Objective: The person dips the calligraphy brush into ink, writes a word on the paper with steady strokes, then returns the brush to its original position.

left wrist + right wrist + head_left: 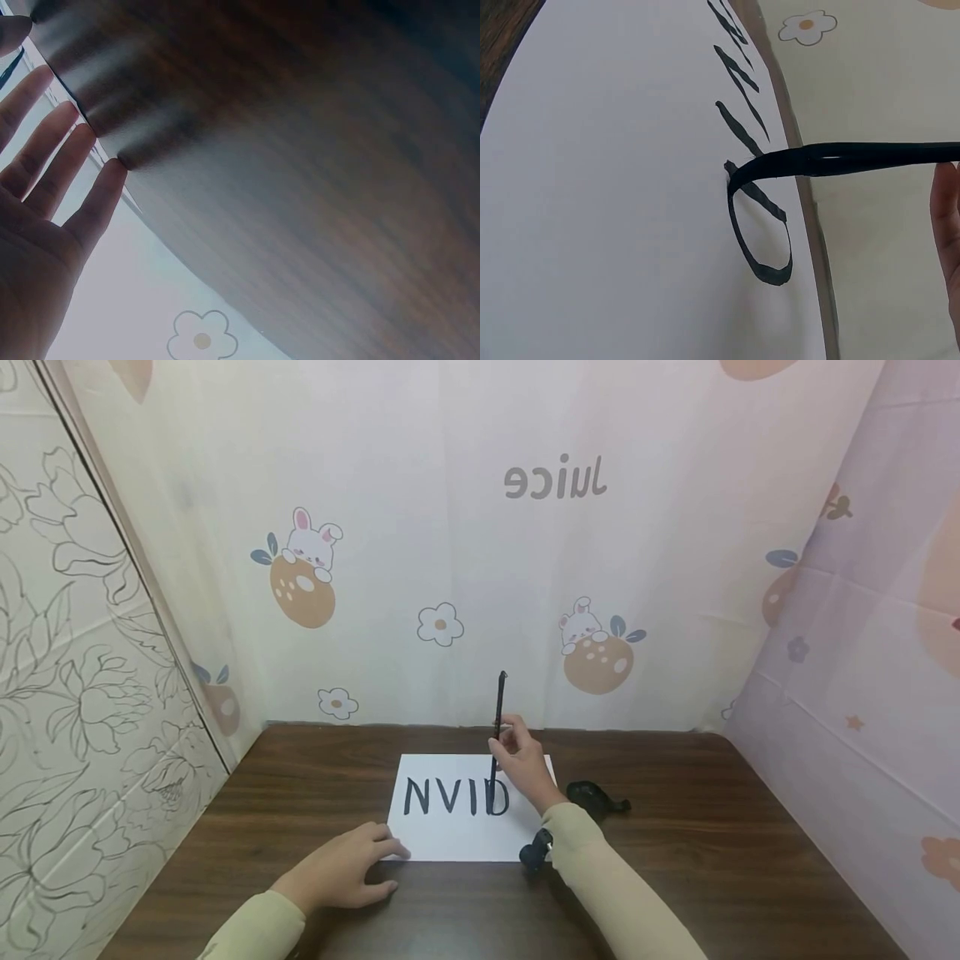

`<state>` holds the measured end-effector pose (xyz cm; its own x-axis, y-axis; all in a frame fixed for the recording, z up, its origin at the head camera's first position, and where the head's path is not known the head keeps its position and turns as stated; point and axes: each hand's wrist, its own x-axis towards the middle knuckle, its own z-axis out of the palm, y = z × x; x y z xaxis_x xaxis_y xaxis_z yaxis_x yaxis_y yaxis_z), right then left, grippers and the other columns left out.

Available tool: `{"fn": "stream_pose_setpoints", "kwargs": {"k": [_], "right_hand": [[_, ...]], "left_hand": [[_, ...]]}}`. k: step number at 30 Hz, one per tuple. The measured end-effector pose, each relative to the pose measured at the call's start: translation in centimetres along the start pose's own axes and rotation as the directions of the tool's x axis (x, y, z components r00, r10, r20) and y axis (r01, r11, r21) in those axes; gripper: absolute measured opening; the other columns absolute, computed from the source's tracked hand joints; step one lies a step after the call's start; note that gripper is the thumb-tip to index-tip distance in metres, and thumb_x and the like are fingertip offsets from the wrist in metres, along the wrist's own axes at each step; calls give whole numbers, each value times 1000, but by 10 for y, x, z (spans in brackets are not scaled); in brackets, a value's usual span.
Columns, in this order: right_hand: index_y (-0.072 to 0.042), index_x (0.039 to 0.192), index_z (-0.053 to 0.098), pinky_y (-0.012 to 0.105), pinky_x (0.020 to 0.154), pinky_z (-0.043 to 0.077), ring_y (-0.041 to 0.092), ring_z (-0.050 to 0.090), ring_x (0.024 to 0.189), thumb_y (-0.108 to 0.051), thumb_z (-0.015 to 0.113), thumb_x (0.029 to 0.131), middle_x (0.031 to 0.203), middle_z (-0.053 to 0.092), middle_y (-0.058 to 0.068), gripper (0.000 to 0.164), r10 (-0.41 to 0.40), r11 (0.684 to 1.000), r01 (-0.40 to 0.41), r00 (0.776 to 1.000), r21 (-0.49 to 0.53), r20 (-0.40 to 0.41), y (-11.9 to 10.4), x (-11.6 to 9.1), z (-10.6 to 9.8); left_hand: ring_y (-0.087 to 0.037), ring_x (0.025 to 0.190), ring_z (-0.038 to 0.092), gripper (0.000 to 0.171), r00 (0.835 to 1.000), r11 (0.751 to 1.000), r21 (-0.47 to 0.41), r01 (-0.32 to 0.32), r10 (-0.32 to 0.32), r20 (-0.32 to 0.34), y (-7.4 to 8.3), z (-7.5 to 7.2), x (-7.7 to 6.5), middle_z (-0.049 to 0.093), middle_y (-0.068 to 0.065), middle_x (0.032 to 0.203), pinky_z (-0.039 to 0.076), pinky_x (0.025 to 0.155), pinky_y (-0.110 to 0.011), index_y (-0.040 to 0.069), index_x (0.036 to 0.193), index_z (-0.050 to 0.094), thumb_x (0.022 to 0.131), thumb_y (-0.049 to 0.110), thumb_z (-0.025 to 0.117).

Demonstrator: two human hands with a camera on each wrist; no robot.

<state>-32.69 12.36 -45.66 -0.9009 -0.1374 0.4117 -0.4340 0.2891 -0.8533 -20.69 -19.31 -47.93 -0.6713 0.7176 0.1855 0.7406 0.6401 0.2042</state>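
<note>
Two hands work at one brown wood-grain table. The right hand [528,766] pinches one black calligraphy brush [499,702] between thumb and fingers, the handle standing nearly upright with a slight tilt. The brush is over one white sheet of paper [450,843], its bent bristles touching the paper at the lower left corner of the last letter.

Four black letters [473,796] stand in one row on the sheet: N, V, I and D, one of each. The left hand [345,867] grips nothing; its fingers are extended and spread apart, with fingertips resting at the sheet's near left corner.

One small black device [534,852] sits beside the right wrist, above the sheet's near right corner. One black object [590,795] with a narrow end lies right of the paper, partly behind the forearm; I cannot tell its kind. Two pale sleeves [258,927] cover the forearms.

The back curtain [435,460] shows two rabbits [309,547], each on an orange fruit, two complete outlined flowers [440,624] and one mirrored word, "Juice" [555,478].
</note>
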Motion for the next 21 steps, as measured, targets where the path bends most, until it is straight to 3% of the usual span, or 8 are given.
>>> {"fn": "stream_pose_setpoints", "kwargs": {"k": [5,14,21], "right_hand": [[-21,127,55,43,68,56,25,62,77,-9,62,99,86,57,7,32,-6,1000,5,999,-19,-45,-5,1,2],[-13,128,52,32,64,54,32,60,74,-2,59,98,85,56,11,33,-44,998,42,996,-40,-75,-18,7,-5],[-20,129,52,38,67,57,26,61,78,-12,60,99,89,56,8,32,-65,998,63,995,-27,-70,-7,17,-17]], "left_hand": [[-8,96,55,32,1000,1000,5,-10,10,-8,0,-1,0,59,8,107,52,84,-33,21,116,70,87,33,75],[-7,96,55,33,1000,1000,7,-1,1,-4,0,1,1,60,8,107,52,85,-32,21,116,70,87,34,75],[-7,96,54,33,999,999,2,34,-34,29,0,0,0,59,8,108,51,86,-32,21,117,70,88,35,74]]}}
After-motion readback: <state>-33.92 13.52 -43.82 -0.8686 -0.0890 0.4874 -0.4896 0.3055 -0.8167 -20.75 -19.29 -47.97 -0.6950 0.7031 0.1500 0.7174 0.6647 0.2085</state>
